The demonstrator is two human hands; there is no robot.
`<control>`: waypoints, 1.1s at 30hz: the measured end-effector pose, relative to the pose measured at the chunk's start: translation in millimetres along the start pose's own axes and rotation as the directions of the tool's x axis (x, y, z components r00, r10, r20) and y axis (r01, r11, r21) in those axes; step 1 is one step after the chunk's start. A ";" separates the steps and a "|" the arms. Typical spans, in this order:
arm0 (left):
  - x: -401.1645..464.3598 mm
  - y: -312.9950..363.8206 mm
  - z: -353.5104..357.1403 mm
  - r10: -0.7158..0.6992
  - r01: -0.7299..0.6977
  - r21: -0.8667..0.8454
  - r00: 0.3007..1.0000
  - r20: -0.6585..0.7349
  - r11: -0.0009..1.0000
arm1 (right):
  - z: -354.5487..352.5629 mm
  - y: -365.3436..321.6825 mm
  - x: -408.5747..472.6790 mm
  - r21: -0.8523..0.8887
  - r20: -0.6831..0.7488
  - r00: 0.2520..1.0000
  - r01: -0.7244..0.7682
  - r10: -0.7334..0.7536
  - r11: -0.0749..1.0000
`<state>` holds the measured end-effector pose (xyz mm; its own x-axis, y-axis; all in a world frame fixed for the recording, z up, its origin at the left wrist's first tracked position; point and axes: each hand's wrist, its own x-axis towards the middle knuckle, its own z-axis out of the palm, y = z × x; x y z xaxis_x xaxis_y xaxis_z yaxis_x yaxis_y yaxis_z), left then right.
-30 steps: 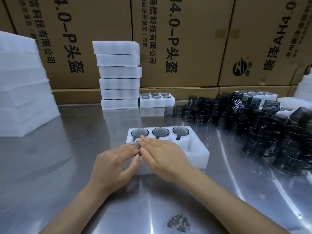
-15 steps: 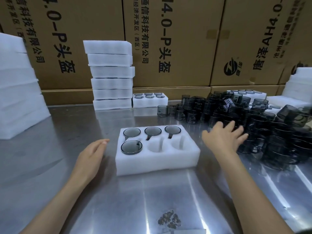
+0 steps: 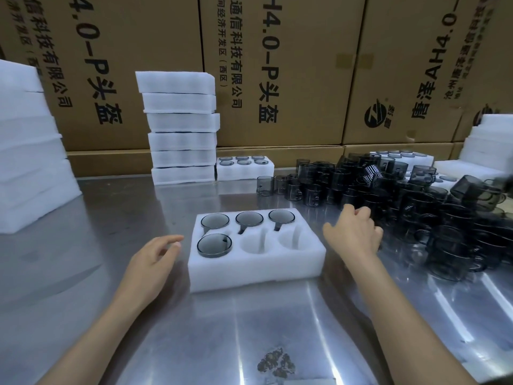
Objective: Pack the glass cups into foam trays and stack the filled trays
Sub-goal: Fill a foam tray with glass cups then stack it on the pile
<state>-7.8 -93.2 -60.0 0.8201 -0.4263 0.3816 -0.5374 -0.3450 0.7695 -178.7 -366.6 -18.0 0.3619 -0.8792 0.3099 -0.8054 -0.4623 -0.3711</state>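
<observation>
- While the right grip (image 3: pixel 354 233) reached toward the heap of loose glass cups (image 3: pixel 422 207), its fingers were curling over the nearest ones; whether a cup was yet held could not be told.
- Left grip (image 3: pixel 155 258): relaxed, fingers loosely extended, holding nothing, just beside the left wall of the foam tray (image 3: pixel 255 269) without touching it.
- Foam tray, centre of the steel desk (image 3: pixel 83 259): four of six pockets filled, namely the three in the far row and the near-left one (image 3: pixel 214 245); the near-middle (image 3: pixel 256 243) and near-right pockets stood empty.
- Progress, as judged: this tray was two cups short of full, and stacking had yet to follow. One filled tray (image 3: pixel 244 168) sat at the back beside a stack of trays (image 3: pixel 181 126); further filled trays showed behind the heap. A large number of cups remained unpacked.
- Change from half a second earlier: the right grip had advanced slightly and its spread fingers had bent down onto the cups; the left grip had closed in on the tray's side. The tray's contents were unchanged.
</observation>
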 end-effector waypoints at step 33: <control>1.8 -4.6 1.7 0.054 -0.056 0.058 0.998 0.020 0.997 | -17.5 -54.4 -72.7 0.336 -0.212 0.536 0.825 -0.817 0.454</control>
<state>-4.3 -93.8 -63.7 0.7856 -0.4609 0.4128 -0.5927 -0.3689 0.7160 -169.4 -275.5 -5.0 0.7525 -0.0692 0.6550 0.0906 -0.9741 -0.2070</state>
